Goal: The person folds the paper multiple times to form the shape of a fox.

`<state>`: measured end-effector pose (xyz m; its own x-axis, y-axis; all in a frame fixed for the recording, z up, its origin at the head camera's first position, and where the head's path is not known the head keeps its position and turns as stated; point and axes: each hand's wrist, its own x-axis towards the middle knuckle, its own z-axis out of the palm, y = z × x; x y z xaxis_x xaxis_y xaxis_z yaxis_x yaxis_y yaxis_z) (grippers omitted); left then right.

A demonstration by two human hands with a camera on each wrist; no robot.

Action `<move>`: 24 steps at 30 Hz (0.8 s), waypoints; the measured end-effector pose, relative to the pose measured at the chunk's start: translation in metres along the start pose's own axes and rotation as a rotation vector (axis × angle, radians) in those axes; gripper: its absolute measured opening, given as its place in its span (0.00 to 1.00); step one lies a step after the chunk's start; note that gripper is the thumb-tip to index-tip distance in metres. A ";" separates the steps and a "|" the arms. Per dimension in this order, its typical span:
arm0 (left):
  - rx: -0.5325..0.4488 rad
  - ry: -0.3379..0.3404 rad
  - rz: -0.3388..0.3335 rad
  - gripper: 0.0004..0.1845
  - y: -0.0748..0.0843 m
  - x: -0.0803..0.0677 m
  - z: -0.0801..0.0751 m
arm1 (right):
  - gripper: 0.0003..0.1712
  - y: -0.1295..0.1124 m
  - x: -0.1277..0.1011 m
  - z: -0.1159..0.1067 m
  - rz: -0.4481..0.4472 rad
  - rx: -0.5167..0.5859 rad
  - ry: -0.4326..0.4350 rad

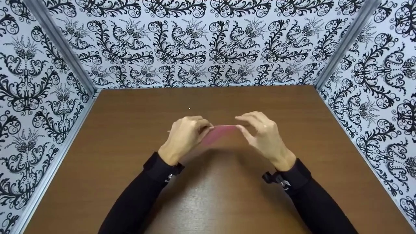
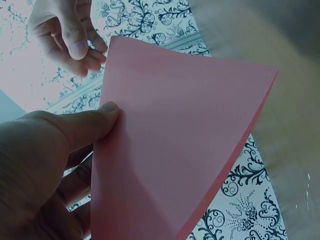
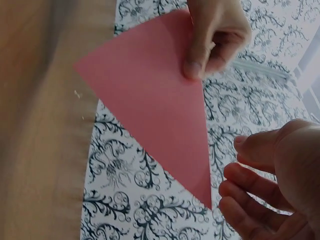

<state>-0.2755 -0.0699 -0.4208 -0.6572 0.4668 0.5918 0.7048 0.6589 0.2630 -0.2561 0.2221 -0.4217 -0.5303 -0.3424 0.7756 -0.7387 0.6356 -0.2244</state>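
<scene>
Holding a folded pink paper triangle point(image 1: 219, 134) above the middle of the brown table point(image 1: 130, 130), the left hand point(image 1: 185, 136) pinches one corner, thumb point(image 2: 85, 127) pressed flat on the sheet. Right hand point(image 1: 265, 136) sits just right of the paper; its fingers point(image 3: 250, 185) are loosely curled near the pointed corner, apparently not gripping. Patterned walls point(image 1: 208, 42) surround the table on the left, right and far sides.

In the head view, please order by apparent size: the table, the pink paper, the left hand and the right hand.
1. Table, by far the largest.
2. Left hand and right hand: they look about equal, so I do not rank them.
3. Pink paper, smallest as seen; it is edge-on and partly hidden by fingers.
</scene>
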 end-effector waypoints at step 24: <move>0.011 -0.013 0.102 0.05 0.019 -0.005 0.016 | 0.06 -0.008 -0.008 0.019 -0.077 0.087 -0.128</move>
<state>-0.2635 -0.0500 -0.4311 -0.5853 0.5395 0.6053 0.7654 0.6139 0.1930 -0.2540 0.2067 -0.4379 -0.5152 -0.4764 0.7125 -0.8095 0.5436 -0.2219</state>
